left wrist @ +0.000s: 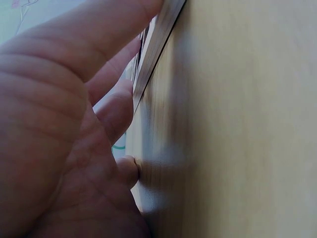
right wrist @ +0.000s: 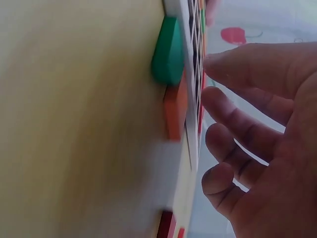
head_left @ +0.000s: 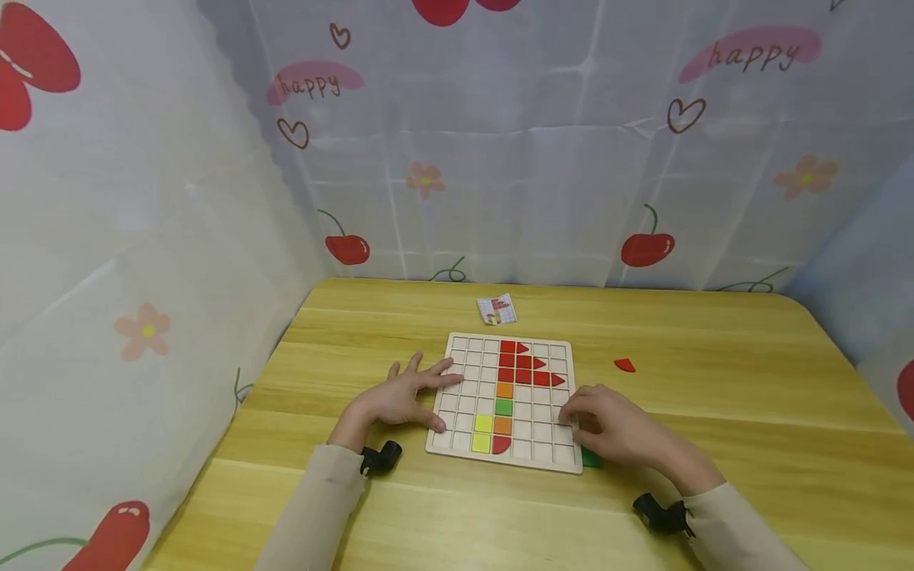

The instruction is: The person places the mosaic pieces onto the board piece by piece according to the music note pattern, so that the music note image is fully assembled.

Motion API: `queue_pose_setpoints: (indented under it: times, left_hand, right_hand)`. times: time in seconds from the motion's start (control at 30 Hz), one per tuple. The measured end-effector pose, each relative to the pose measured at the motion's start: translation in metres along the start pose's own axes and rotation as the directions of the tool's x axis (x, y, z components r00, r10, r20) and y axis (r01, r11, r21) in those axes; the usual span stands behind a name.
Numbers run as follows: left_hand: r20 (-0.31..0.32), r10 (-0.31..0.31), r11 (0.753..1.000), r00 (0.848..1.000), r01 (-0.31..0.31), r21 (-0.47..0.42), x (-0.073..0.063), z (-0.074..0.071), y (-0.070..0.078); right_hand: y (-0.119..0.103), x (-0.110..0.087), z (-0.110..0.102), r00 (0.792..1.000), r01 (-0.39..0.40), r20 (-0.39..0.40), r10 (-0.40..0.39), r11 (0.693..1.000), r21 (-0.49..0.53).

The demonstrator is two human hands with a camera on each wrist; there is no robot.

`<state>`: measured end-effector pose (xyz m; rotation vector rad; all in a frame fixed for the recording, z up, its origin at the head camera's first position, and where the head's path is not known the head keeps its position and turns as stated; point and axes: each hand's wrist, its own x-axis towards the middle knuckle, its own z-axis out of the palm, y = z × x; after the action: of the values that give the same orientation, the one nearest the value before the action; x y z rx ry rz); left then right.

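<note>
Two hands on grid board [head_left: 457, 396], mid-bench: left hand [head_left: 400, 400] flat, fingers spread; right hand [head_left: 607, 428] loosely curled, holding nothing. Risk: nudged board shifts tiles [head_left: 517, 365]; green piece [right wrist: 168, 49] beside edge knocked away.

Bright even light; wrist views blurred (close-up), edges warped.

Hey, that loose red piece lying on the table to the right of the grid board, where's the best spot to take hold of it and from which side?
Probably from straight above: pinch the red piece across its two side edges. It lies flat and alone on the table, apart from the board, so nothing blocks its sides, and its thin profile leaves only the edges for a grip. The right hand is nearer.
</note>
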<state>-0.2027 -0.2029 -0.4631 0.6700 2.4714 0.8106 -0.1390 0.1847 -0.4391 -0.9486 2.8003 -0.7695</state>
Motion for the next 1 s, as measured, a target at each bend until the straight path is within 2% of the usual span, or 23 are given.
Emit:
queue_pose_setpoints:
  times: [0.17, 0.43, 0.73, 1.0]
  left_hand:
    - [0.003, -0.002, 1.000, 1.000, 0.002, 0.000, 0.000, 0.000, 0.000]
    - [-0.004, 0.000, 1.000, 1.000, 0.000, 0.014, 0.002, 0.001, -0.002]
    - [-0.005, 0.005, 1.000, 1.000, -0.005, 0.009, 0.001, 0.000, -0.003]
    - [0.000, 0.008, 1.000, 1.000, -0.008, 0.005, 0.000, -0.001, 0.000]
  right_hand:
    - [0.009, -0.015, -0.003, 0.999, 0.033, -0.017, -0.033, 0.999, -0.020]
    - [0.017, -0.028, -0.009, 0.999, 0.033, 0.026, -0.032, 0.999, -0.007]
    - [0.016, -0.030, -0.010, 0.999, 0.005, 0.041, -0.003, 0.999, -0.050]
    - [0.015, -0.026, -0.005, 0.999, -0.038, 0.009, 0.039, 0.994, -0.106]
